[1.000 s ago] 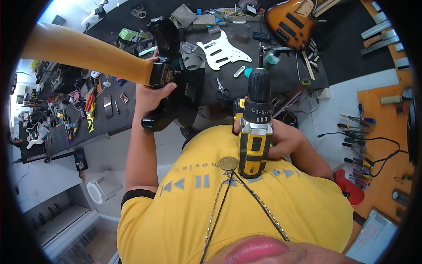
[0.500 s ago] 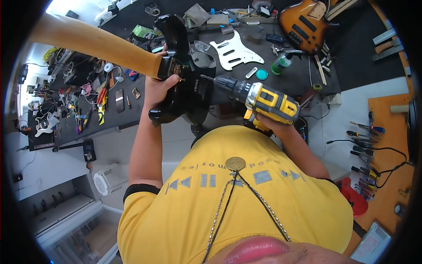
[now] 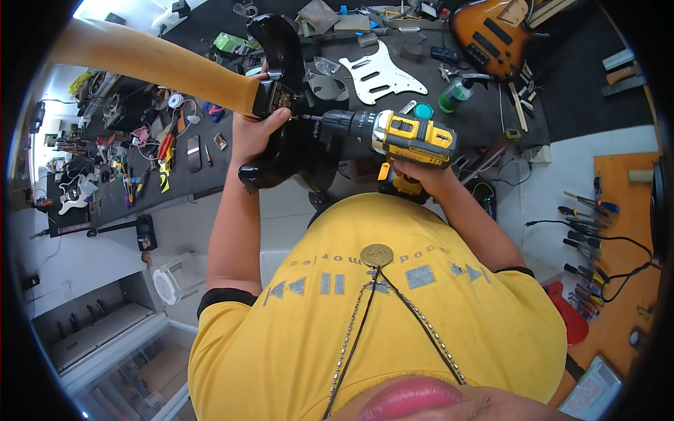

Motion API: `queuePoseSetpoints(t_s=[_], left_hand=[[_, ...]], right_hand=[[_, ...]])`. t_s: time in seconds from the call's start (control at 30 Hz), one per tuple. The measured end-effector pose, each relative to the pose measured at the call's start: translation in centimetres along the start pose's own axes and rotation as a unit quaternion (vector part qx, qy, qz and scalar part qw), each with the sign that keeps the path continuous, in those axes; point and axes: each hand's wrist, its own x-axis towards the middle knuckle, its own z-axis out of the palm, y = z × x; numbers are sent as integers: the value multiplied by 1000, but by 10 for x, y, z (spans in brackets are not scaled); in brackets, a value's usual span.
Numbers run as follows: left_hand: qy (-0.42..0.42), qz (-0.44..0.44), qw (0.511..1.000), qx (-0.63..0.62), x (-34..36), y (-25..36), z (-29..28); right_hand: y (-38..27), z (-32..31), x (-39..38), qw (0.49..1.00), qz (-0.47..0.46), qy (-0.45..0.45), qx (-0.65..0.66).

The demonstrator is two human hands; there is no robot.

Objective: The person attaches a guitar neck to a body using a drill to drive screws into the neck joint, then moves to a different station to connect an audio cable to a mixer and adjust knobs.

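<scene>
My left hand [image 3: 261, 135] is wrapped around a black electric guitar body [image 3: 284, 160] near the neck joint, its thumb lying beside the metal neck plate [image 3: 283, 98]. From that joint the pale wooden neck [image 3: 154, 67] runs off to the upper left. A yellow and black cordless drill [image 3: 414, 137] is in my right hand [image 3: 430, 175], gripped by its handle. The drill points left, and its bit ends close to the plate and my left thumb. Whether the tip touches a screw there, I cannot tell.
The dark workbench [image 3: 179, 200] holds a white pickguard [image 3: 382, 74], a green spray bottle [image 3: 456, 95], a teal round lid [image 3: 423, 110], a phone [image 3: 194, 154] and scattered tools. A sunburst guitar body [image 3: 491, 38] lies at the far right. Screwdrivers [image 3: 586, 242] line an orange board on the right.
The drill in my right hand has moved left, bringing its bit up to the neck joint. My left hand and the guitar stay nearly where they were.
</scene>
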Motion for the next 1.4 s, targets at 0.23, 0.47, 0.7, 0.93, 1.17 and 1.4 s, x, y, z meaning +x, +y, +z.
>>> queuePoseSetpoints(t_s=[0.23, 0.47, 0.7, 0.93, 1.17, 1.4], left_hand=[[-5, 0, 1000, -9, -1, 2, 1], [-3, -14, 1000, -24, -2, 5, 2], [-1, -12, 1000, -21, -3, 2, 2], [-3, -8, 1000, -22, -5, 4, 2], [-5, 5, 1000, -11, -6, 4, 1], [1, -2, 1000, -28, -7, 7, 5]], right_hand=[[6, 1, 5, 1000, -10, -7, -3], [-2, 2, 9, 1000, -7, -18, 7], [-7, 4, 7, 998, -56, -19, -36], [-3, 3, 8, 999, -6, -22, -26], [3, 1, 11, 999, -6, -36, -14], [-5, 6, 8, 999, 2, -24, -47]])
